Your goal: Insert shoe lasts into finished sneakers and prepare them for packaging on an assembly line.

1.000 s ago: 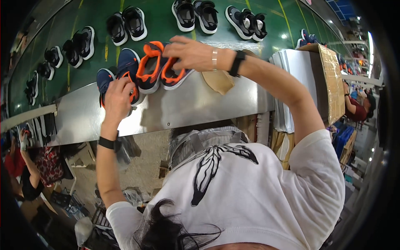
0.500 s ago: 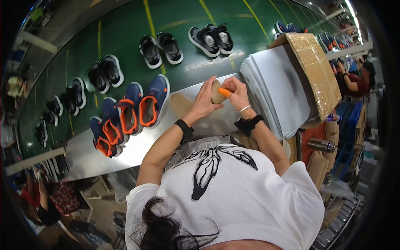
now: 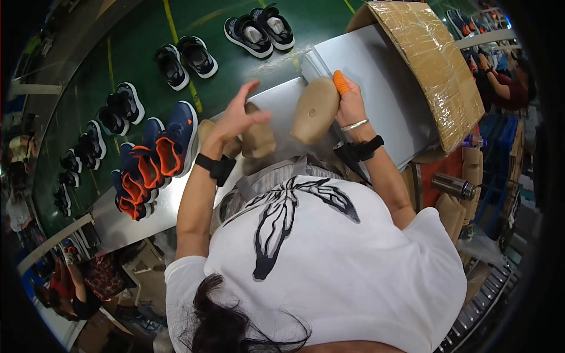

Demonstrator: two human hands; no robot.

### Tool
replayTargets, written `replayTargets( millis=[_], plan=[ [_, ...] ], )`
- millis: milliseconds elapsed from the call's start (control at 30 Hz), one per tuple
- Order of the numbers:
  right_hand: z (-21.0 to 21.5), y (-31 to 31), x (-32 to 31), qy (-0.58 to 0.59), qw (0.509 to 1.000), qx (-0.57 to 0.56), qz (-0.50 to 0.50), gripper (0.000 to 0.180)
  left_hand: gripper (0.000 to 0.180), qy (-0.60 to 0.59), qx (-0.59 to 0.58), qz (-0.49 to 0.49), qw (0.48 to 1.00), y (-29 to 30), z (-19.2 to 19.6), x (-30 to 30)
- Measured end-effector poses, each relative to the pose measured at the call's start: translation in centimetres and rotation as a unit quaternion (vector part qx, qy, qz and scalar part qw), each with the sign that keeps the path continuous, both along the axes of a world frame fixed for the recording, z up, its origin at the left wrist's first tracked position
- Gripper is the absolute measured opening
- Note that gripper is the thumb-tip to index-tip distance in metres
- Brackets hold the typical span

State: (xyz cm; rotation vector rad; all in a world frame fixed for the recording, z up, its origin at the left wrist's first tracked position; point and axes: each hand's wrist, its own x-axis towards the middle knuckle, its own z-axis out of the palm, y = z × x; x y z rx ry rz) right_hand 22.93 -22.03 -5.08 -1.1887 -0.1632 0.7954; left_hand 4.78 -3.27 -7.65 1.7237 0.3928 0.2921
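My right hand (image 3: 352,105) is closed on the edge of a tan moulded shoe insert (image 3: 316,110), an oval shape with a small round mark. An orange finger cot (image 3: 341,83) covers one of its fingers. To the left, my left hand (image 3: 238,117) hovers with fingers apart and holds nothing. Below and beside it, another tan moulded insert (image 3: 258,136) lies on the metal table (image 3: 282,100), partly hidden by the hand. More tan material shows behind my left wrist. Left of that hand stand several navy shoes (image 3: 169,156) with orange linings.
A stack of white paper sheets (image 3: 376,88) lies in an open cardboard box (image 3: 426,65) at right. Pairs of black shoes (image 3: 259,32) stand on the green conveyor (image 3: 218,59) beyond the table. A metal flask (image 3: 453,185) is at far right. Other people work at both sides.
My hands have parted: the left has moved left and opened, while the right keeps the tan insert, now more fully in sight. The whole view has shifted, bringing the box nearer.
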Motion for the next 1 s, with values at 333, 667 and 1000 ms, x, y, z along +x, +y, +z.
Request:
replayTargets(
  millis=[333, 667, 1000],
  plan=[
    [-2.2, -8.2, 9.7, -0.775, 0.564, -0.232, 0.166, 0.035, 0.036, 0.042, -0.368, -0.155, 0.916, -8.3, 4.5, -0.7],
    [0.7, -0.6, 3.4, 0.028, 0.971, 0.222, 0.084, 0.028, 0.05, -0.072, -0.194, 0.104, 0.973, -5.4, 1.6, 2.5],
    [12.6, 10.0, -2.5, -0.638, 0.72, 0.022, 0.274, 0.085, 0.062, -0.123, 0.031, -0.104, 0.986, -1.5, 9.7, -1.2]
  ],
)
